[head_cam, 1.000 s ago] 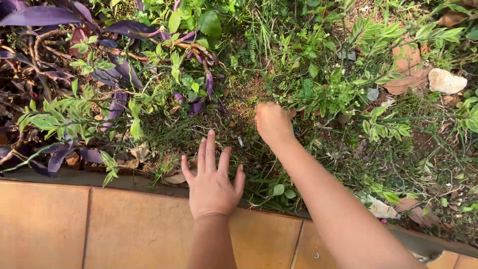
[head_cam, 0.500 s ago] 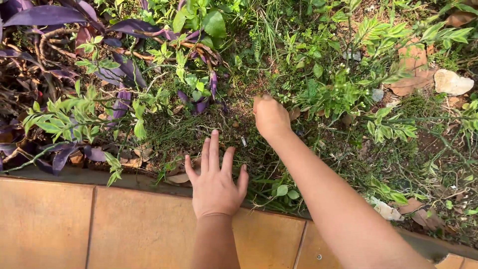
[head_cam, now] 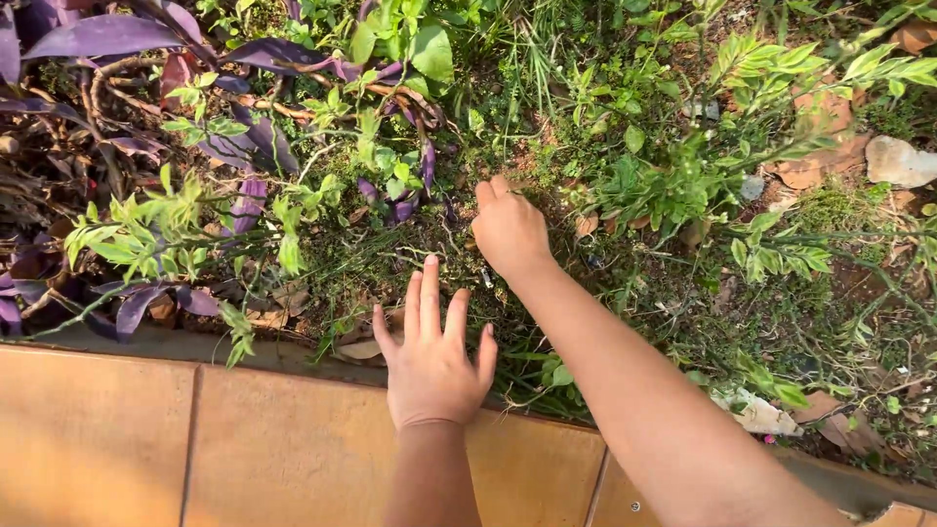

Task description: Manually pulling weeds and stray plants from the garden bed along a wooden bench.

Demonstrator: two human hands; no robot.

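- Weeds [head_cam: 459,249], thin and low, grow in the soil of a garden bed [head_cam: 859,283], between the two hands.
- Right hand [head_cam: 509,231] reaches into them, fingers curled downward into the greenery; whether it grips a stem cannot be told.
- Left hand [head_cam: 434,361] lies flat with fingers spread wide, palm down on the bed's edge, holding nothing.
- Purple-leaved plants [head_cam: 244,146] sprawl to the left, leafy green shoots [head_cam: 683,185] to the right.
- Pale stone [head_cam: 903,161] sits at the far right.
- Orange tiles [head_cam: 195,439] border the bed on the near side.
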